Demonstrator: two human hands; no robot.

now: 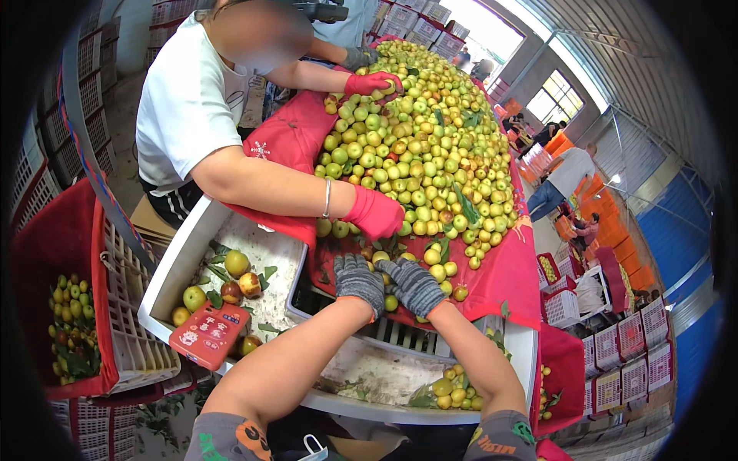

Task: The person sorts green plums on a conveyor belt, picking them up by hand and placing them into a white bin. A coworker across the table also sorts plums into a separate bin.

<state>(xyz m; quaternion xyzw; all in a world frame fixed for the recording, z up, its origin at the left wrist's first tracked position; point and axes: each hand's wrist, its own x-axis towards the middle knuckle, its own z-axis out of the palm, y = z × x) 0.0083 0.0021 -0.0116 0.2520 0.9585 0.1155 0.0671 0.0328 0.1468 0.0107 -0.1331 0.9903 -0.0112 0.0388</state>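
Observation:
My left hand, in a grey striped knit glove, lies palm down with its fingers stretched out on the red cloth. Beside it, my right hand in a matching glove curves over a few loose fruits; its palm is hidden, so whether it grips any cannot be told. A yellow-green jujube shows between my wrists. Past my fingertips rises a large heap of green and yellow jujubes, some with brown-red patches. Below my forearms runs a white sorting trough with a dark slatted opening.
Across the left side, a co-worker's red-gloved hand reaches onto the cloth near mine. A red phone-like case bearing writing rests on the trough's left rim. Red-lined crates stand left, and a red-lined bin right. Fruits gather at the trough's right end.

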